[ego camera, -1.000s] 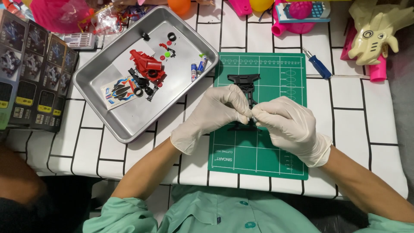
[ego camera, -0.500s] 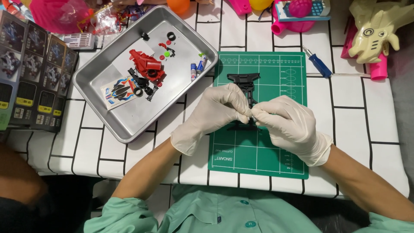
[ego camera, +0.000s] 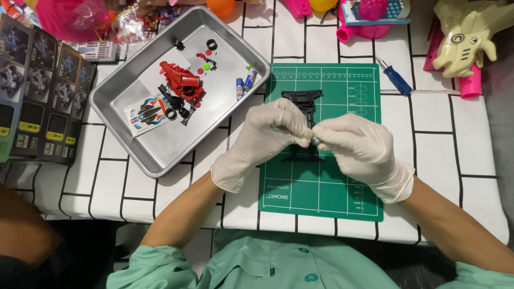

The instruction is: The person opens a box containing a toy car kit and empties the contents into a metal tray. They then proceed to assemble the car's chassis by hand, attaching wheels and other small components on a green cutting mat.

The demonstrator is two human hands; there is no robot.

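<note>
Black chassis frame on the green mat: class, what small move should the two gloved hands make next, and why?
Probably press the small part home. Both hands, left hand and right hand, pinch together at a small grey part over the black chassis frame, which lies flat on the green cutting mat.

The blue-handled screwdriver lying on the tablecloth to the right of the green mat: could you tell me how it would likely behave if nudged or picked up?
The blue-handled screwdriver has a rounded handle and lies flat on the tablecloth, so a sideways nudge would probably roll it. It looks short and slim, so likely light. Its thin metal tip looks rigid, not bendy.
</note>
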